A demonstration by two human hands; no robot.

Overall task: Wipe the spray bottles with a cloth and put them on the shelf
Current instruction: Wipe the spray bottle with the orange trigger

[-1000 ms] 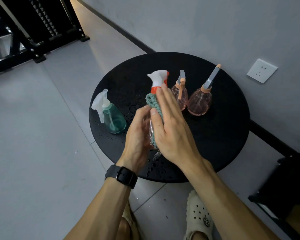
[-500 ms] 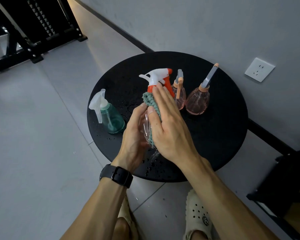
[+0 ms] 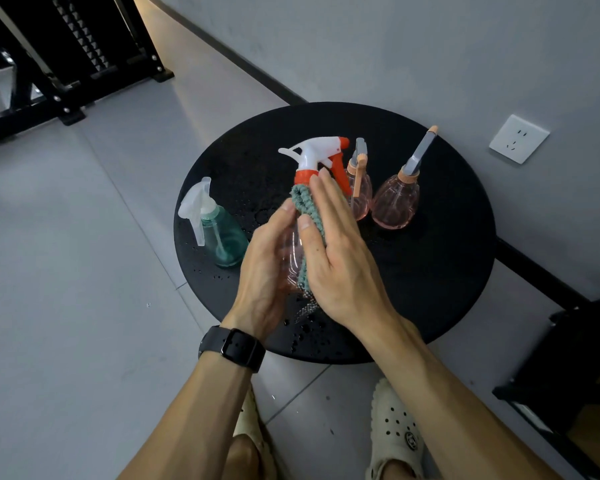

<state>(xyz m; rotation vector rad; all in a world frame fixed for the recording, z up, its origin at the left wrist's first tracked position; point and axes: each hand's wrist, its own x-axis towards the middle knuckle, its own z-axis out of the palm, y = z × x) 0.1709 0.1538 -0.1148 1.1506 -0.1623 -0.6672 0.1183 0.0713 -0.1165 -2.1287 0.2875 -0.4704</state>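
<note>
My left hand [image 3: 265, 258] grips the clear body of a spray bottle [image 3: 317, 155] with a white-and-orange trigger head, held over the round black table [image 3: 440, 282]. My right hand [image 3: 336, 254] lies flat against the bottle's right side and presses a green knitted cloth [image 3: 303, 207] onto it. A teal spray bottle [image 3: 222, 233] with a white trigger stands at the table's left. Two pink round bottles stand at the back: one [image 3: 361, 192] just behind my fingers, the other [image 3: 397, 202] further right.
Water drops lie on the table near its front edge. A black metal rack [image 3: 84, 60] stands on the floor at the upper left. A wall socket [image 3: 518, 138] is on the grey wall. Dark furniture [image 3: 575, 368] sits at the lower right. My feet in pale clogs are below the table.
The held bottle has turned, so its trigger head now points left and shows side-on. My right hand with the cloth has slid slightly along the bottle.
</note>
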